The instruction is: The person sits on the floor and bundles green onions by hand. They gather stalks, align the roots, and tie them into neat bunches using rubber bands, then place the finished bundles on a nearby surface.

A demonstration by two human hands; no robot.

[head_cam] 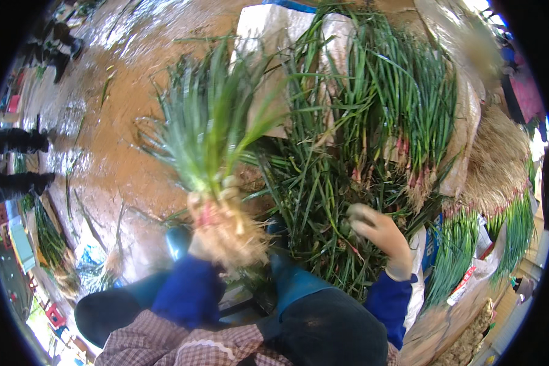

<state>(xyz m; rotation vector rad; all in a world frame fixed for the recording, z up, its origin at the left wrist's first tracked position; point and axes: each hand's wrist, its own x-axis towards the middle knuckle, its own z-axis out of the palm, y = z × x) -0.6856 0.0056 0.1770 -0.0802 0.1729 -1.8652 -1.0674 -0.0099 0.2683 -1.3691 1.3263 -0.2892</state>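
Observation:
My left hand (231,188) is closed around a thick bunch of spring onions (210,128), gripping it just above the roots. The bunch is blurred; its leaves fan away from me and its pale, shaggy roots (233,238) point toward my lap. My right hand (379,231) hovers over or touches a heap of loose green leaves and stalks (311,215). Its blurred fingers look apart, with nothing plainly held. Just beyond that hand, more spring onions (407,100) with pinkish bases lie partly over a white woven sack (265,59).
To the right, spring onion bundles (457,256) lie with a mass of dry roots (498,155). At left are more bundles (50,233) and a person's dark boots (20,139) on the wet, muddy floor (123,119). My blue boot (297,279) stands beside the heap.

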